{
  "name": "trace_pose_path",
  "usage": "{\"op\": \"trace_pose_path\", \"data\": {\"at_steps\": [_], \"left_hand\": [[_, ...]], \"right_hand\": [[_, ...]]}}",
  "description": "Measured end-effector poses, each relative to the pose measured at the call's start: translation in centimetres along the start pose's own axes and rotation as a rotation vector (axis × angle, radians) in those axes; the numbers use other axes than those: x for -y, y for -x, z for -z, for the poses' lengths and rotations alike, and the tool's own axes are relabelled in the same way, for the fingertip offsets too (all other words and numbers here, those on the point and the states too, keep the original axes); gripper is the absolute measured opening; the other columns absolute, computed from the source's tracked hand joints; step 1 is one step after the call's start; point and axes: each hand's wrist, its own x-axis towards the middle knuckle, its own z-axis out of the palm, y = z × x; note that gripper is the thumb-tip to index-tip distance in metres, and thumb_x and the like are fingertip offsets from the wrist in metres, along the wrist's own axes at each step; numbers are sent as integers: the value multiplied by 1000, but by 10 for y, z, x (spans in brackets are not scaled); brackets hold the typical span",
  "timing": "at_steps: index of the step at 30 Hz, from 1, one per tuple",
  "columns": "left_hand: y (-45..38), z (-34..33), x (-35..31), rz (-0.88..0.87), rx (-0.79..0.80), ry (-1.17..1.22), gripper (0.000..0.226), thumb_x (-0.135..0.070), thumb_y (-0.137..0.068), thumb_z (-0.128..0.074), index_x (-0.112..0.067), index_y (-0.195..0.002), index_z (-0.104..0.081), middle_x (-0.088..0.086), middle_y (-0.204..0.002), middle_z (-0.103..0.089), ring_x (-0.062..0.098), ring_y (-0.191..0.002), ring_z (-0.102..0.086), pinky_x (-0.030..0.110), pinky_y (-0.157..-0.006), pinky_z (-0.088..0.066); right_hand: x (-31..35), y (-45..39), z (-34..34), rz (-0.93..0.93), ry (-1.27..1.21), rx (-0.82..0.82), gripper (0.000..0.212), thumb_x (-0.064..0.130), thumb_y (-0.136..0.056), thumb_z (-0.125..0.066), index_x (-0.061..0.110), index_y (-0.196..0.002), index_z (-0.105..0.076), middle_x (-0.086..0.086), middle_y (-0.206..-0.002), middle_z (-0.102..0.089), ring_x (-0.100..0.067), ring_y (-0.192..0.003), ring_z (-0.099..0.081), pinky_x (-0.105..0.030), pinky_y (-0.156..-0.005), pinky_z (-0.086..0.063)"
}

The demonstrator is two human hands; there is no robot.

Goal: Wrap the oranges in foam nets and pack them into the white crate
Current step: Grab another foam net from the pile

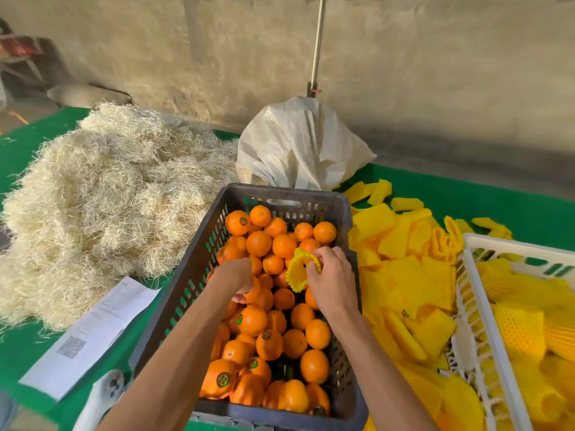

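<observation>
Your right hand [333, 281] hangs over the dark plastic crate [183, 293], its grip curled shut on a yellow foam net [301, 272] whose mouth it stretches open. Your left hand [236, 276] reaches down into that same crate, fingers curled around an orange [250, 290] in the pile, palm turned down so the fingertips are hidden.

The loose oranges [270, 337] fill the dark crate. Several carry small round stickers, green and black, but their print is too small to read. Right of the dark crate, a heap of spare foam nets [401, 275] lies on the green tabletop [466, 197]. Beyond that heap stands the white crate [485, 321], already holding net-wrapped oranges [522, 331].

Left of the dark crate lies a paper sheet [93, 334] with a QR code; its lines of text are illegible. Behind the sheet spreads a mound of pale straw [102, 197], and a white woven sack [298, 150] sits at the dark crate's far end.
</observation>
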Motion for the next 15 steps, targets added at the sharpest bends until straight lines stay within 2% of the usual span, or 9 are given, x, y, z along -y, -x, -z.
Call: {"op": "trace_pose_path", "data": {"at_steps": [2, 4, 5, 8, 10, 12, 13, 15], "left_hand": [[4, -1, -1, -12, 30, 36, 79, -3, -97, -66, -17, -160, -22, 19, -141, -55, 24, -83, -78, 40, -75, -66], [8, -6, -2, -56, -7, -88, 87, -14, -93, -75, -14, -159, -19, 14, -120, -71, 21, -80, -78, 40, -80, -66], [11, -8, -3, -73, -40, -172, 86, -21, -92, -77, -12, -158, -22, 10, -111, -75, 19, -79, -78, 39, -81, -65], [17, -10, -6, -95, -75, -366, 64, -34, -92, -78, -9, -141, -46, 3, -95, -73, 20, -89, -77, 36, -84, -64], [20, -11, -7, -49, 42, -258, 72, -34, -94, -77, -8, -149, -38, 8, -103, -75, 21, -90, -78, 37, -85, -64], [24, -9, -6, 5, 176, -112, 91, -33, -97, -73, -11, -162, -12, 18, -118, -74, 22, -90, -77, 35, -84, -63], [26, -7, -5, 15, 197, -95, 94, -29, -99, -70, -13, -164, -4, 19, -119, -74, 21, -91, -76, 34, -82, -62], [25, -9, -1, -10, 135, -142, 86, -20, -102, -65, -14, -165, -6, 17, -115, -76, 20, -92, -77, 34, -82, -63]], "right_hand": [[0, 0, 0, 3, 0, 8, 27, 26, -100, -60, 14, -125, -62, -2, -121, -54, -16, -101, -61, -19, -72, -48], [0, 2, 1, 7, -9, 11, 27, 26, -100, -60, 14, -124, -63, -2, -120, -55, -15, -101, -61, -19, -72, -47], [0, 2, 1, 11, -15, 13, 26, 25, -100, -60, 14, -124, -63, -2, -119, -55, -15, -101, -61, -19, -72, -48], [0, 6, 4, 25, -39, 12, 23, 24, -100, -61, 15, -120, -63, -1, -115, -54, -16, -101, -60, -21, -75, -51], [-1, 10, 6, 25, -56, 7, 22, 24, -99, -61, 15, -119, -64, 0, -113, -54, -16, -101, -60, -22, -75, -52], [-1, 14, 8, 25, -62, 6, 22, 25, -99, -62, 15, -119, -64, 0, -112, -54, -15, -98, -59, -21, -73, -50], [-2, 16, 9, 26, -63, 8, 22, 25, -99, -62, 15, -119, -64, 0, -112, -54, -13, -96, -58, -18, -71, -48], [-2, 19, 11, 25, -71, 5, 22, 25, -99, -62, 16, -119, -65, 1, -112, -55, -9, -94, -55, -11, -67, -42]]}}
